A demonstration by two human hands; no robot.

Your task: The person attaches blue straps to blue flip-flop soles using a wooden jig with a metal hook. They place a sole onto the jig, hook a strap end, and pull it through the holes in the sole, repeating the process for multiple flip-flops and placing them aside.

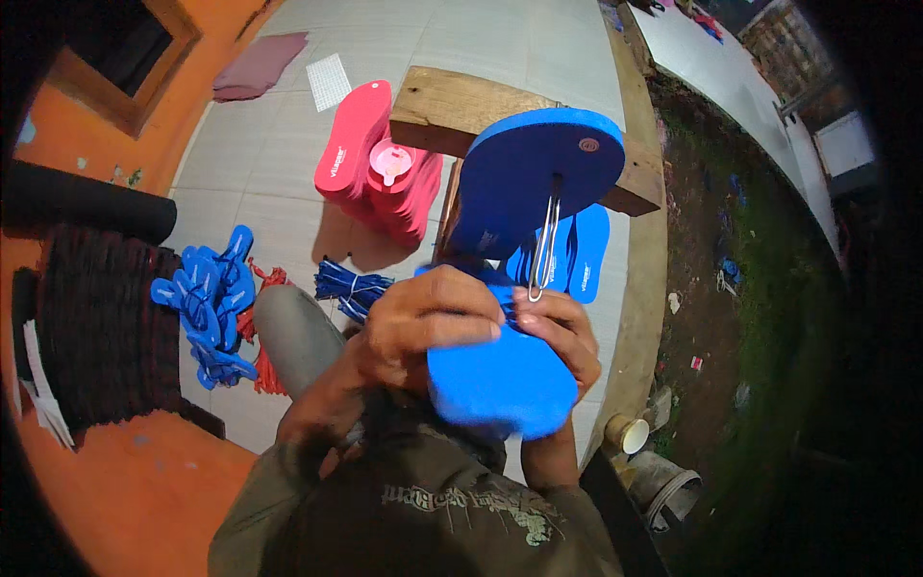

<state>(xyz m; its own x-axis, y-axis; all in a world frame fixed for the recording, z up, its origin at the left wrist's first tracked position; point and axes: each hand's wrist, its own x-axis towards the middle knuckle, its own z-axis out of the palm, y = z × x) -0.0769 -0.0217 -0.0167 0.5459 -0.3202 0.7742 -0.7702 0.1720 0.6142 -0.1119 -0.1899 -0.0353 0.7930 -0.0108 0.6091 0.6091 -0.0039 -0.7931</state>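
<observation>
A blue flip-flop sole [500, 385] is between my two hands, close to my body. My left hand [433, 313] is closed on its left edge, fingers bent over the top. On the other side, my right hand [562, 337] pinches it near the lower end of a looped metal wire [546, 240]. That wire runs up to the hole in a second blue sole [538, 163], which stands tilted against a wooden beam [461, 106]. What lies between my fingertips is partly hidden. The near end of the held sole is slightly blurred.
Pink soles [356, 144] are stacked behind, with a small pink container [392, 162] on them. Finished blue flip-flops [207, 298] lie in a heap at left. Dark blue straps [351, 288] are bundled nearby. More blue soles [586, 250] lie beyond my right hand.
</observation>
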